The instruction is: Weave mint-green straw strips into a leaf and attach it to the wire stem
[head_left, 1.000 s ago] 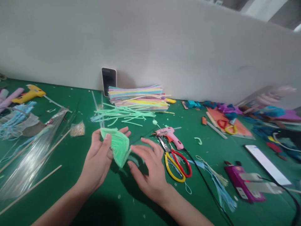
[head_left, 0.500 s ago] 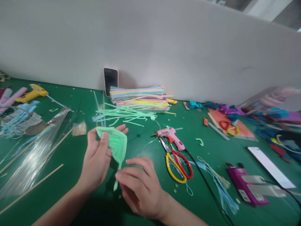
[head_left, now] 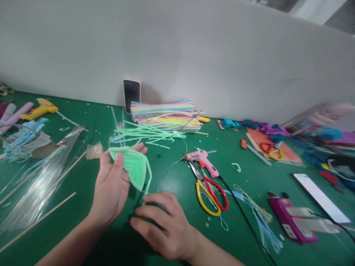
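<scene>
My left hand [head_left: 112, 184] holds a light green fuzzy leaf-shaped piece [head_left: 133, 167], thumb on its front and fingers behind. A loose green strip [head_left: 149, 173] curves down from the piece's right edge toward my right hand [head_left: 166, 225]. The fingers of my right hand are bent and slightly apart, just below the piece; its thumb is hidden, and whether it grips the strip's lower end cannot be made out. A pink glue gun [head_left: 203, 159] lies to the right, with red and yellow scissors [head_left: 209, 192] below it.
Green strips [head_left: 149, 133] and a pastel bundle [head_left: 166, 114] lie before a leaning phone [head_left: 132, 94]. Plastic wrap [head_left: 41, 181] and sticks [head_left: 41, 221] lie left. On the right are a purple device [head_left: 290, 220], a lit phone [head_left: 320, 195] and a black cable [head_left: 244, 214].
The green piece has shifted slightly left and up with my left hand. Its strip has come away from the bottom tip and now bows out on the right. My right hand's fingers have spread.
</scene>
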Demonstrator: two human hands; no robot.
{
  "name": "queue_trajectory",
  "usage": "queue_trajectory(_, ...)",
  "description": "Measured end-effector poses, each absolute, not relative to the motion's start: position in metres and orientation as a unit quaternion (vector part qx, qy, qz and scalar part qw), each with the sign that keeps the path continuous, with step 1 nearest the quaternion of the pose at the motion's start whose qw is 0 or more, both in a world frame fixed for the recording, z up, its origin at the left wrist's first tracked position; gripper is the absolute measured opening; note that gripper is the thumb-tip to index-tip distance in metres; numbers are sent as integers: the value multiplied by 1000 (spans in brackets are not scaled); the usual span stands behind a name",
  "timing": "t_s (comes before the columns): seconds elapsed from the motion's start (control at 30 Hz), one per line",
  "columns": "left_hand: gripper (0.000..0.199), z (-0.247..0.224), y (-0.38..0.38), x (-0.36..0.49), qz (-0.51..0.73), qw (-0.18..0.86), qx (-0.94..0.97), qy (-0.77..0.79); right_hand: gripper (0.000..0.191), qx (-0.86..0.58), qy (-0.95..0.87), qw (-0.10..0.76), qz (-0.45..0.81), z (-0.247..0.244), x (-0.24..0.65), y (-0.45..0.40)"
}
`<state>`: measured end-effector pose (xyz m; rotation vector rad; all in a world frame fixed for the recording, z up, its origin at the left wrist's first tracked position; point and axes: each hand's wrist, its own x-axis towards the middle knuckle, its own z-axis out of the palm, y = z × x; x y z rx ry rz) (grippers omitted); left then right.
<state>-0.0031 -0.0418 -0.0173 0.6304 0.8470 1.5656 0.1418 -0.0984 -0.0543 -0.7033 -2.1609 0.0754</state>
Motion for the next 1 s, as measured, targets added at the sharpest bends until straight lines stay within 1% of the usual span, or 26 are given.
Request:
queue_trajectory(0.13,11,-16,-40,-5,669,594,260,364,16,-277,-866,417,6,-51,141,-98)
queue_trajectory(0.3,7,-17,-34,-15,664,607,219,377,16,-247,-891,379,-35,-56,143,-96)
queue_trajectory(0.4,10,-17,-30,-22,657,622,196,378,18,-284,-882,375,-26,-64,147,-94)
queue_trajectory(0.47,14,-17,-29,-24,655,627,192,376,21,-354,-849,389,51,-66,149,-92)
queue_trajectory(0.53,21,-16,-29,-23,650,624,202,383,26,-424,-778,415,209,-67,151,-88)
queue_trajectory(0.57,25,-16,-29,-23,647,622,211,386,32,-436,-729,432,303,-67,152,-87)
queue_trajectory(0.63,30,-17,-32,-20,640,619,235,389,47,-415,-623,471,467,-65,152,-83)
queue_trajectory(0.67,31,-17,-34,-18,636,618,250,388,51,-396,-574,491,522,-64,152,-81)
queue_trajectory(0.7,32,-17,-36,-16,630,619,267,386,50,-383,-531,512,557,-62,153,-79)
queue_trajectory(0.77,36,-19,-41,-13,610,620,304,388,38,-387,-463,546,582,-58,155,-75)
queue_trajectory(0.83,42,-21,-45,-10,581,621,341,402,26,-408,-414,570,581,-55,159,-72)
queue_trajectory(0.9,48,-26,-48,-7,541,630,368,419,22,-421,-383,584,579,-52,163,-69)
queue_trajectory(0.93,48,-29,-49,-6,519,635,380,429,22,-425,-377,585,578,-51,164,-67)
queue_trajectory(1.0,40,-35,-51,-3,478,636,400,456,24,-433,-383,579,574,-51,167,-66)
